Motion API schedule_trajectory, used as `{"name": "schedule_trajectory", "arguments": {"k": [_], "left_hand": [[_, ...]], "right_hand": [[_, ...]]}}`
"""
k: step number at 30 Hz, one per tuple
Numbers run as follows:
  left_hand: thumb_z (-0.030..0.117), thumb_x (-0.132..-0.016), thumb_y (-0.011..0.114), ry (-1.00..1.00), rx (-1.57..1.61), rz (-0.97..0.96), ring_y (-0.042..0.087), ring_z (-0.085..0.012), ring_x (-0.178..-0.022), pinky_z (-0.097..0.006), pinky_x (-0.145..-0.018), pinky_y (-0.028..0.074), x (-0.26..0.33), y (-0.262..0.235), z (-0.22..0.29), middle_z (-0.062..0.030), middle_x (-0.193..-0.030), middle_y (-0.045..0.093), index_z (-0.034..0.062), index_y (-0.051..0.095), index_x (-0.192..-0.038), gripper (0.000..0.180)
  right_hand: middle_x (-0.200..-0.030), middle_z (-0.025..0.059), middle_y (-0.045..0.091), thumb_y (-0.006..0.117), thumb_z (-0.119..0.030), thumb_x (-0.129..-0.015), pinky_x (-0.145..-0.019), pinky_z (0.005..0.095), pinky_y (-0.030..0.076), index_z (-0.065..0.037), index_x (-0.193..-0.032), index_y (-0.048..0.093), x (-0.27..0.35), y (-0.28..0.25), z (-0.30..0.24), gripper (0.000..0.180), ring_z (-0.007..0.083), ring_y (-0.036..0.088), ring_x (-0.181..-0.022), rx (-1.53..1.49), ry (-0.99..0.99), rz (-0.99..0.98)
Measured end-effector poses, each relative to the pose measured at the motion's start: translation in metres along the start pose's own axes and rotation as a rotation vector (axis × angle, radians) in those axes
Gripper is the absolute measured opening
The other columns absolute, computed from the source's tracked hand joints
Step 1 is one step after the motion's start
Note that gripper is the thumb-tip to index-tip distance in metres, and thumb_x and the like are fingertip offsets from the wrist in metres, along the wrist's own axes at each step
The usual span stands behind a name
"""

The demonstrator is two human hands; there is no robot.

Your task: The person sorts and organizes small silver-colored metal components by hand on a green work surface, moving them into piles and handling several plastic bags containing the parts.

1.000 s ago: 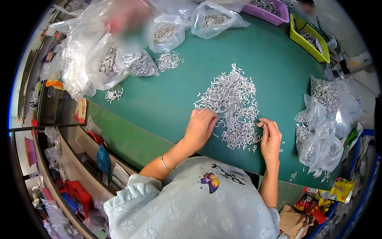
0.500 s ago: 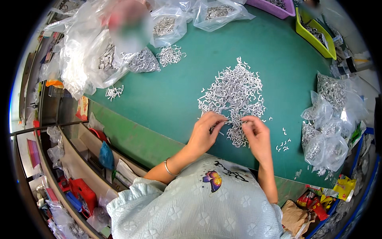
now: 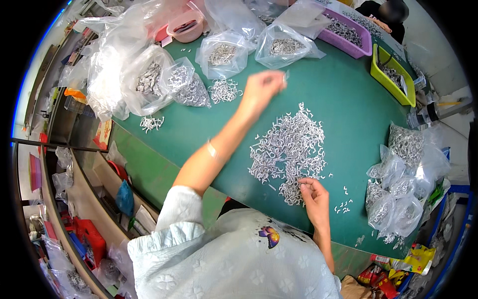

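A big heap of small silvery curved metal pieces [image 3: 291, 142] lies on the green tabletop. At the heap's near right edge is my right hand [image 3: 316, 202], thumb and forefinger brought together at the pieces; whatever is pinched there is too small to make out. My left hand [image 3: 264, 89] is stretched out over the table beyond the heap, below the open plastic bags. It is smeared by motion, its fingers curled, with a pale bit at the fingertips that I cannot name. A small pile of curved pieces [image 3: 225, 91] lies to its left.
Clear bags of metal pieces [image 3: 189, 87] stand at the far left, beside a smaller pile [image 3: 151, 123]. A purple basket [image 3: 343, 32] and a yellow-green basket [image 3: 392, 77] sit far right. Filled bags [image 3: 398, 174] crowd the right edge. Another person [image 3: 386, 17] is at the far right.
My left hand has left the heap and swung up and away, toward the far bags. My right hand has stayed by the heap's near edge. The view has shifted, showing more of the far side.
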State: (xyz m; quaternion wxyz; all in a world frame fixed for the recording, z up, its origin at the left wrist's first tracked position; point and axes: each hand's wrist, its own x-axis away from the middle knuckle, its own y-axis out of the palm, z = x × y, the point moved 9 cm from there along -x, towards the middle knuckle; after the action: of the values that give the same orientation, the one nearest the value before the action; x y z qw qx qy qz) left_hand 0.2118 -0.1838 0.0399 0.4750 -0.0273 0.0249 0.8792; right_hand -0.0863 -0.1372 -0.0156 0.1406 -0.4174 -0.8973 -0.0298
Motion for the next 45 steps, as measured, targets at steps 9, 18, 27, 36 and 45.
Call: {"name": "schedule_trajectory", "arguments": {"k": [9,18,27,36,45], "left_hand": [[0.013,-0.094,0.057,-0.056,0.102,-0.233,0.06,-0.0165,-0.106,-0.031,-0.09,0.048,0.047,0.062,-0.015,-0.009,-0.116,0.062,-0.0009,0.056,-0.122,0.032],[0.018,-0.099,0.047,-0.788,0.923,-0.241,0.06,-0.0219,-0.104,-0.036,-0.092,0.048,0.191,0.091,-0.077,-0.014,-0.113,0.064,-0.0045,0.058,-0.117,0.031],[-0.001,-0.094,0.047,-0.211,0.042,-0.191,0.058,-0.0135,-0.101,-0.028,-0.091,0.047,0.107,0.059,-0.045,-0.0082,-0.105,0.064,-0.0064,0.058,-0.114,0.023],[0.001,-0.088,0.054,0.277,-0.627,-0.288,0.044,-0.0378,-0.127,-0.048,-0.105,0.035,0.071,0.078,-0.035,-0.0168,-0.137,0.048,0.0018,0.059,-0.116,0.028],[-0.003,-0.075,0.06,0.41,-0.843,-0.605,0.036,-0.0354,-0.132,-0.052,-0.109,0.03,0.162,0.092,-0.016,-0.0129,-0.134,0.048,0.0054,0.06,-0.116,0.042]], "right_hand": [[-0.089,0.0019,0.058,0.047,-0.003,-0.097,-0.069,0.0214,0.044,0.0,-0.114,0.059,0.005,-0.027,-0.007,0.021,0.0072,0.053,-0.076,-0.206,-0.068,0.113],[-0.128,0.0172,0.055,0.05,-0.001,-0.092,-0.095,0.034,0.044,0.0,-0.125,0.053,-0.017,0.002,-0.04,0.034,0.0262,0.056,-0.115,0.146,-0.214,-0.219],[-0.138,0.0149,0.046,0.067,-0.026,-0.085,-0.111,0.0493,0.025,-0.001,-0.128,0.05,-0.107,0.016,-0.054,0.053,0.0336,0.039,-0.131,0.854,-0.58,-0.091],[-0.135,0.0072,0.051,0.068,-0.018,-0.082,-0.114,0.0501,0.021,-0.009,-0.117,0.061,-0.033,0.024,-0.048,0.037,0.0283,0.039,-0.133,0.686,-0.469,-0.528],[-0.106,0.0111,0.064,0.068,-0.001,-0.078,-0.087,0.0376,0.045,-0.003,-0.101,0.067,-0.063,-0.043,-0.042,0.023,0.0279,0.058,-0.096,0.411,-0.173,-0.005]]}}
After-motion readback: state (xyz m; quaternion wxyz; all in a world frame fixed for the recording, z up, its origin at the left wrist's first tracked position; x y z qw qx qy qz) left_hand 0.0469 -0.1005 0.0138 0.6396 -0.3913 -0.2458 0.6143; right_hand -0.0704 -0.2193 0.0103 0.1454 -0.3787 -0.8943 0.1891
